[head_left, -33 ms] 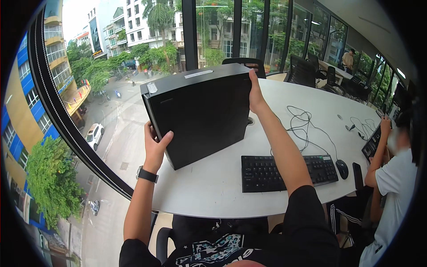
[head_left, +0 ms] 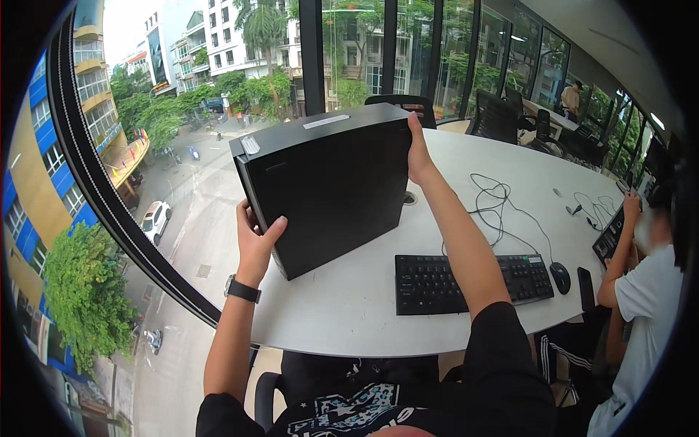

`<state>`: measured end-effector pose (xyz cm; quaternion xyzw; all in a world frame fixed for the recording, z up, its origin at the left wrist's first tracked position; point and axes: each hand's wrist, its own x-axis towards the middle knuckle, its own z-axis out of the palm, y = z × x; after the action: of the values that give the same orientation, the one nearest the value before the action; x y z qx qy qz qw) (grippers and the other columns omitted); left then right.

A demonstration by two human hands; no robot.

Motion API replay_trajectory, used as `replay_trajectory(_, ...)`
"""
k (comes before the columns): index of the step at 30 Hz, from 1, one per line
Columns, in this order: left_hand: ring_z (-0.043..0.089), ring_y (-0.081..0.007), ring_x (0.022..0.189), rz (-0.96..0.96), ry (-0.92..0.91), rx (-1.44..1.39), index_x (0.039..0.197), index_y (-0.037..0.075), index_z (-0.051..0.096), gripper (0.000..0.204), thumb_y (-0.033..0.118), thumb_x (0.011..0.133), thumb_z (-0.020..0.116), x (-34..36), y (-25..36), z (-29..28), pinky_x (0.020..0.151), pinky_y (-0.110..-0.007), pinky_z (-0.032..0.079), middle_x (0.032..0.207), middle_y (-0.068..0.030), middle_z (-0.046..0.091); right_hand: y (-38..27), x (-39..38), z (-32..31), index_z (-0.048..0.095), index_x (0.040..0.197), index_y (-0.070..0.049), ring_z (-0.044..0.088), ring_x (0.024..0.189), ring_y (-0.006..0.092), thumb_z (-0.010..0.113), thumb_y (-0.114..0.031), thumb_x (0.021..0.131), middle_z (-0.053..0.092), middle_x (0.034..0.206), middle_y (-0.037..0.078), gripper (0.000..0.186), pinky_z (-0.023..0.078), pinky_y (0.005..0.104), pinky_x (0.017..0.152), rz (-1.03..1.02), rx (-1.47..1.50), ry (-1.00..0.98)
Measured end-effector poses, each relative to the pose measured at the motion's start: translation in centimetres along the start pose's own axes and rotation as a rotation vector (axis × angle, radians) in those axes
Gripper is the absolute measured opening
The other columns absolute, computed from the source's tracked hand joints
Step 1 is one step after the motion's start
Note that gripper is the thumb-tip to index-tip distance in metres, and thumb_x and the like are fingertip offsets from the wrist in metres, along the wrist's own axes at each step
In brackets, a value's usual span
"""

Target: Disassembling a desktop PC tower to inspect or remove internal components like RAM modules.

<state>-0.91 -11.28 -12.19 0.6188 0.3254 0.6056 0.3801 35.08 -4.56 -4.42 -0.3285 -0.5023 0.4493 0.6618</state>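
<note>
A black desktop computer case (head_left: 328, 197) stands upright on the white desk (head_left: 342, 320), near the window at the left, with labels on its narrow top. My left hand (head_left: 256, 237) grips its left edge low down, thumb on the broad near face and fingers round the side. My right hand (head_left: 419, 156) holds its upper right edge, thumb near the top corner. My right forearm reaches over a black keyboard (head_left: 422, 284), which lies to the right of the case.
A mouse (head_left: 559, 277), dark phone (head_left: 586, 290) and loose cables (head_left: 495, 211) lie at the right. Beside me a co-worker (head_left: 648, 306) in white handles black equipment (head_left: 608, 237). Office chairs (head_left: 495, 116) stand behind the desk; another person (head_left: 571, 98) is farther back. A tall window borders the left.
</note>
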Motion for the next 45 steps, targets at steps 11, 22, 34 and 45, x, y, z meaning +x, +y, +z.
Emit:
replay_trajectory(11, 0.053, -0.0288, 0.129, -0.051, -0.18, 0.086, 0.157, 0.007, 0.022, 0.114, 0.033, 0.071, 0.093, -4.1, -1.0, -3.5, 0.111, -0.044, 0.043, 0.14, -0.0179, 0.051, 3.7, -7.0, 1.9, 0.027, 0.153, 0.007, 0.044, 0.138, 0.0354, 0.07, -0.045, 0.096, 0.035, 0.155, 0.026, 0.088, 0.032, 0.0445, 0.118, -0.517, -0.669, 0.417)
replay_trajectory(22, 0.059, -0.0252, 0.121, -0.111, -0.09, 0.1, 0.135, 0.003, 0.048, 0.097, 0.031, 0.06, 0.101, -7.5, 1.1, -0.1, 0.111, -0.041, 0.042, 0.125, -0.0118, 0.061, 6.9, -13.4, 0.8, -0.017, 0.155, 0.014, 0.007, 0.158, 0.0394, 0.069, -0.059, 0.092, 0.002, 0.166, 0.037, 0.13, 0.018, 0.0405, 0.126, 0.242, -0.543, -0.055)
replay_trajectory(34, 0.054, -0.0282, 0.126, -0.036, -0.027, 0.302, 0.143, 0.0, 0.039, 0.109, 0.03, 0.059, 0.102, -12.1, 0.9, 3.2, 0.11, -0.043, 0.042, 0.136, -0.0133, 0.052, 7.6, -14.8, 1.8, -0.004, 0.157, 0.016, 0.004, 0.159, 0.039, 0.045, -0.072, 0.099, 0.006, 0.167, 0.035, 0.117, 0.012, 0.0394, 0.128, 0.311, -0.481, -0.077)
replay_trajectory(45, 0.065, -0.0266, 0.118, -0.218, -0.099, 0.203, 0.129, -0.004, 0.056, 0.083, 0.008, 0.06, 0.1, -13.0, 1.6, 2.5, 0.108, -0.04, 0.048, 0.121, -0.0138, 0.069, 5.4, -13.9, 0.9, -0.001, 0.156, 0.017, 0.002, 0.159, 0.0389, 0.027, -0.08, 0.098, 0.003, 0.167, 0.035, 0.116, 0.01, 0.0392, 0.128, 0.439, -0.578, -0.223)
